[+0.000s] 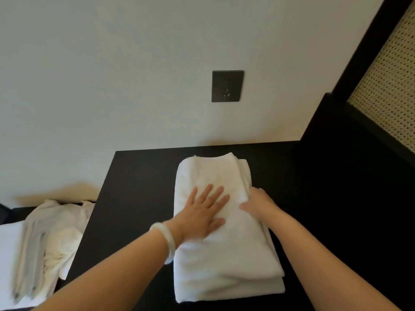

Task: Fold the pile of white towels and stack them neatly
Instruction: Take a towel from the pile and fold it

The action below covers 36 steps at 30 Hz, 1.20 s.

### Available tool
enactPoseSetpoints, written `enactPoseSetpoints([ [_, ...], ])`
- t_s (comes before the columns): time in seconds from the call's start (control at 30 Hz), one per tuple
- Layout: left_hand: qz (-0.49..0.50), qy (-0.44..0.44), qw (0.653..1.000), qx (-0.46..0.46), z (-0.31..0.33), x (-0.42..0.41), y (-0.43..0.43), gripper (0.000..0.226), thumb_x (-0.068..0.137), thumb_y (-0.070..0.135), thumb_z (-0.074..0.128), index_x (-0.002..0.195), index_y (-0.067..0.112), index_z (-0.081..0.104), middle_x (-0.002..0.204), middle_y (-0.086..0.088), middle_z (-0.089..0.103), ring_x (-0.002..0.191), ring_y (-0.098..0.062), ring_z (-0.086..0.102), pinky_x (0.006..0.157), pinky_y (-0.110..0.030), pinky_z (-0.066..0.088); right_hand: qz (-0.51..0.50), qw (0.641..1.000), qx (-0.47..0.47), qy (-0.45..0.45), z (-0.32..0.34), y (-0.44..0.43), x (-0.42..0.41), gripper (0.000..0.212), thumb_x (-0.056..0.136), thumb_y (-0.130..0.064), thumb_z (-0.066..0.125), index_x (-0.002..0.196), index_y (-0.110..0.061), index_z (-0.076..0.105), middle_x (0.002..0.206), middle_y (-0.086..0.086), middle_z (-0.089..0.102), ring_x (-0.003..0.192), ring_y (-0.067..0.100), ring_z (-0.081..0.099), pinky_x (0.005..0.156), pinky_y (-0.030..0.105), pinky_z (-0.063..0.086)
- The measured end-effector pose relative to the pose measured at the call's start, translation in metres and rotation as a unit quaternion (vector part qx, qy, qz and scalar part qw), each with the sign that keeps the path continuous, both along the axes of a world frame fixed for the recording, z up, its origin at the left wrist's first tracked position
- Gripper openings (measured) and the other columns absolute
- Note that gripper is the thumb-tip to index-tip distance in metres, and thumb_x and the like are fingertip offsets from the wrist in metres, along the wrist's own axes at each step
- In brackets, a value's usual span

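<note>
Folded towel: a white towel (226, 239) is laid on the dark worktop (139, 176), already doubled into a long strip of at least two layers, the layered edges showing at the near end.
Long axis: the strip is seen to run away from the person, from the near edge of the worktop toward the wall; its far end lies short of the wall.
Left hand: the left hand (202, 212) is pressed palm-down on the middle of the strip, its fingers (219, 194) spread apart and flat, nothing gripped. A pale bangle (166, 239) is worn at that wrist.
Right hand: the right hand (258, 203) is set at the strip's right edge, just beside the left hand; its fingers are curled over the folded edge, and whether cloth is truly pinched cannot be told.
Relation that matters: both hands are placed at mid-length, so that half of the strip lies beyond the fingers and half nearer the person. A cross-fold is judged likely, one end to be carried over this held line.
Nearer hand: neither far nor near end is reached yet; the right hand is judged better placed to slide along the edge.
Unfolded pile: more white towels (51, 239) are heaped well apart to the left, on a lower surface.
</note>
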<state>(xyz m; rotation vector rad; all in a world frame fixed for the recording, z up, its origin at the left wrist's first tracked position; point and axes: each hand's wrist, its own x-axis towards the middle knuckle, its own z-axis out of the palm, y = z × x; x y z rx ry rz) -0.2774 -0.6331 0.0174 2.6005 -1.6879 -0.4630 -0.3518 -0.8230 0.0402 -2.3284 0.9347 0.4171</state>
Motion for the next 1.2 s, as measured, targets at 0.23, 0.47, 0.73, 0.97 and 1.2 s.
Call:
enactPoseSetpoints([
  [0.23, 0.231, 0.04, 0.97, 0.055, 0.015, -0.083, 0.034, 0.1, 0.063, 0.075, -0.024, 0.151, 0.03, -0.025, 0.159, -0.002, -0.033, 0.146, -0.032, -0.029, 0.12, -0.053, -0.01, 0.263, 0.959, 0.058, -0.088, 0.02, 0.032, 0.058, 0.042, 0.089, -0.005, 0.062, 0.13, -0.016, 0.061, 0.124, 0.002, 0.063, 0.112, 0.019, 0.059, 0.094, 0.03, 0.047],
  [0.47, 0.256, -0.109, 0.954, -0.111, 0.026, -0.031, 0.087, 0.044, 0.092, 0.046, 0.038, 0.12, 0.023, 0.061, 0.127, -0.002, 0.052, 0.11, -0.029, 0.057, 0.09, -0.044, 0.046, 0.348, 0.93, 0.071, -0.1, 0.03, 0.018, 0.071, 0.041, 0.085, -0.017, 0.072, 0.12, -0.032, 0.058, 0.118, -0.013, 0.062, 0.11, 0.006, 0.058, 0.097, 0.026, 0.047],
  [0.73, 0.256, 0.033, 0.964, -0.056, 0.043, 0.085, 0.128, 0.014, 0.094, 0.034, 0.063, 0.099, 0.031, 0.051, 0.108, 0.009, 0.053, 0.101, -0.016, 0.054, 0.094, -0.031, 0.041, 0.199, 0.978, 0.053, -0.021, 0.043, -0.06, 0.021, 0.018, 0.08, -0.024, 0.081, 0.093, -0.024, 0.069, 0.096, -0.008, 0.071, 0.092, 0.009, 0.067, 0.084, 0.026, 0.052],
  [0.97, 0.23, 0.157, 0.96, -0.004, 0.047, 0.113, 0.13, 0.023, 0.083, 0.035, 0.076, 0.088, 0.029, 0.055, 0.093, 0.01, 0.056, 0.083, -0.011, 0.055, 0.072, -0.023, 0.042, 0.12, 0.988, 0.085, -0.053, 0.034, -0.057, 0.013, 0.012, 0.085, -0.026, 0.075, 0.094, -0.022, 0.068, 0.1, -0.004, 0.069, 0.096, 0.012, 0.065, 0.085, 0.029, 0.051],
  [1.2, 0.23, 0.209, 0.948, -0.066, 0.047, 0.108, 0.146, 0.03, 0.081, 0.017, 0.078, 0.093, 0.031, 0.054, 0.109, 0.009, 0.062, 0.102, -0.013, 0.059, 0.087, -0.024, 0.046, 0.082, 0.974, 0.182, -0.112, 0.035, -0.06, -0.001, 0.016, 0.084, -0.023, 0.077, 0.091, -0.013, 0.067, 0.094, 0.0, 0.073, 0.092, 0.014, 0.071, 0.081, 0.029, 0.057],
])
